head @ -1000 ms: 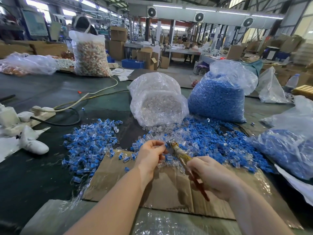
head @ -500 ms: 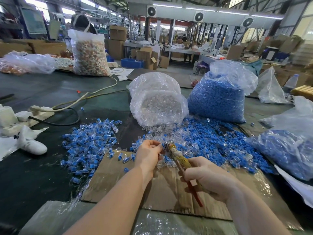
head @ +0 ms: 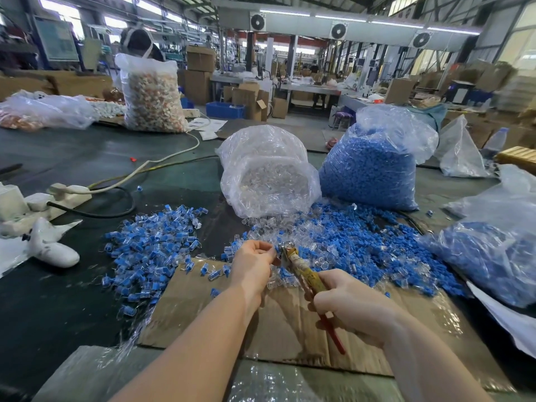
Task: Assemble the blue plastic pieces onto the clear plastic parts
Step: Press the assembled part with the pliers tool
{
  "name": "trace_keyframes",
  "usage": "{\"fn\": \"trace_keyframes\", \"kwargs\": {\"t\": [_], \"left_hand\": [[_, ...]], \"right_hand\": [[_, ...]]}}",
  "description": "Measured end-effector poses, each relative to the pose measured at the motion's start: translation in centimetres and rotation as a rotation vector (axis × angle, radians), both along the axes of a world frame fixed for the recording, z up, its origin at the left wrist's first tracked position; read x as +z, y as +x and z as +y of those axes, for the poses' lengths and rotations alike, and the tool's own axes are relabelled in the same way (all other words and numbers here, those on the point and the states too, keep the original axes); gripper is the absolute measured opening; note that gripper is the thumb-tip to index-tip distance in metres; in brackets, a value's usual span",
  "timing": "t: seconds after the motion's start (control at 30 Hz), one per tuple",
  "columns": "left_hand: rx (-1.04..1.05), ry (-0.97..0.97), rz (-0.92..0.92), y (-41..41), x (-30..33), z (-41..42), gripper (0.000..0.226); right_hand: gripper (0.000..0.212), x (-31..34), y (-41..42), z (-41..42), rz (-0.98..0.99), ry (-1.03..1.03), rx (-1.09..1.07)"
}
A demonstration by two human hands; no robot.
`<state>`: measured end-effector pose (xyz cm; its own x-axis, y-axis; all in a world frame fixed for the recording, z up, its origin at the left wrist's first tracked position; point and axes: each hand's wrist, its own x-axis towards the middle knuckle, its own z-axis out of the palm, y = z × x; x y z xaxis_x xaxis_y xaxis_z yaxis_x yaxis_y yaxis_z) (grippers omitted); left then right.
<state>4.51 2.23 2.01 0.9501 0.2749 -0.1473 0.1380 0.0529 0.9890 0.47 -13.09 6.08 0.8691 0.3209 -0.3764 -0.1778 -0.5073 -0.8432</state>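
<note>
The right hand [head: 352, 304] grips taped pliers [head: 304, 271]. The left hand [head: 253, 264] pinches a piece, too small to identify, at their nose. Pressing looks underway; next, squeeze squarely.

A factory floor (bulk parts bags [head: 368, 166], stacked cartons [head: 200, 71], workbenches [head: 307, 88]).

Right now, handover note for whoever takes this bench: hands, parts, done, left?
Left hand: pinches a small piece at the pliers' tip; piece unclear.
Right hand: grips the pliers by the handles.
Parts: clear-parts bag and blue-pieces bag behind; loose mixed heap in front of them.
Done: assembled pile on the left.
Left: the loose heap and both bags.
</note>
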Motion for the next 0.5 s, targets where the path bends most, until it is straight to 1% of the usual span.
{"fn": "trace_keyframes", "kwargs": {"t": [0.13, 0.27, 0.4, 0.5], "left_hand": [[-0.017, -0.056, 0.054, 0.11, -0.14, 0.11, 0.010], [-0.005, -0.024, 0.065, 0.26, -0.35, -0.03, 0.009], [-0.044, -0.135, 0.107, 0.16, -0.23, -0.02, 0.008], [-0.030, -0.110, 0.084, 0.01, -0.06, -0.02, 0.008]], "right_hand": [[0.018, 0.05, -0.08, -0.05, -0.020, -0.012, 0.006], [0.016, 0.34, -0.28, 0.01, 0.004, -0.022, 0.001], [0.018, 0.49, -0.38, -0.03, 0.013, 0.007, -0.013], [0.021, 0.40, -0.51, -0.05, 0.006, 0.008, -0.002]]}}
